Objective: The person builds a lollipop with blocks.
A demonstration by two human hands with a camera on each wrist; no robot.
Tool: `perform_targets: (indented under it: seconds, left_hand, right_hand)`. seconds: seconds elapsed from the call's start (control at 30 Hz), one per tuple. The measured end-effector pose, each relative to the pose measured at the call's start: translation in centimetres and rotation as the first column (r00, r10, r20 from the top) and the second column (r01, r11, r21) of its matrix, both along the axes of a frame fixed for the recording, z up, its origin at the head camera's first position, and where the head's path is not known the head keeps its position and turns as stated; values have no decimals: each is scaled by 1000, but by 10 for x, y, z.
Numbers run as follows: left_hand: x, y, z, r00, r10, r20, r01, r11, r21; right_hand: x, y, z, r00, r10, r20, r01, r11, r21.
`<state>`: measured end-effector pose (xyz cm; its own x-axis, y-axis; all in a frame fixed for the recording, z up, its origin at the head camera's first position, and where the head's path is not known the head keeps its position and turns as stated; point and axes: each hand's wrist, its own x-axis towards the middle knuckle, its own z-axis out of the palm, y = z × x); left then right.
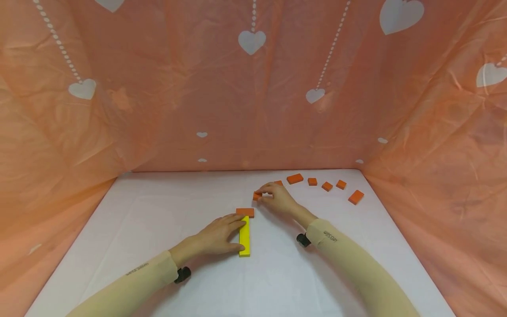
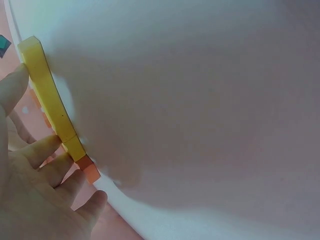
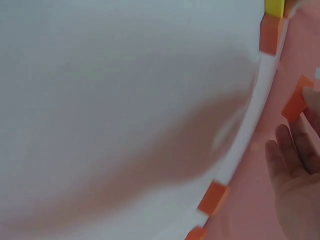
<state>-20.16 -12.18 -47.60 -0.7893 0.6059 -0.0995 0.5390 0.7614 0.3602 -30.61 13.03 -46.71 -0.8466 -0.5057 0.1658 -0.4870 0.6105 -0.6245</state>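
Writing first: you've got dark lettering on both cuffs, left sleeve [image 1: 132, 281] and right sleeve [image 1: 348, 259]. Too small and skewed for a reliable read, so no brand from me. No readable labels on the block faces you can see.

Your left hand [image 1: 218, 233] is spread along the yellow bar [image 1: 244, 240], thumb at the near end, index toward the far end, both touching it. Bar lies on the white counter [image 1: 158, 211], pointing away from you. Left wrist view shows a line across it near the far end; can't tell if that's a joint. Far end touches the flat orange block [image 1: 244, 212], which lies crosswise.

Your right hand [image 1: 279, 200] pinches a small orange block [image 3: 294, 104] between thumb and fingers, beyond and right of the flat one, apart from it. Can't tell if it touches the counter.

More orange pieces [image 1: 295, 178] sit in a loose arc at far right, one partly behind your right hand. Pink backdrop [image 1: 178, 97] carries white hearts [image 1: 252, 42], no text.
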Motion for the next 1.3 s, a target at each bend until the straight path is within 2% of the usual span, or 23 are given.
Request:
perform_targets:
  seconds: [0.23, 0.47, 0.83, 1.3]
  left_hand:
    - [2, 0, 2, 999, -29, -19, 29, 1000, 11]
    - [1, 0, 2, 1000, -28, -13, 28, 1000, 5]
    - [0, 0, 3, 999, -27, -20, 27, 999, 27]
    - [-1, -1, 1, 1000, -15, -4, 16, 1000, 25]
  right_hand:
    - [3, -26, -3, 997, 58, 46, -57, 998, -10]
    - [3, -42, -7, 993, 91, 76, -94, 994, 46]
    - [0, -49, -15, 990, 131, 42, -134, 988, 70]
    - [2, -52, -14, 989, 141, 38, -143, 987, 79]
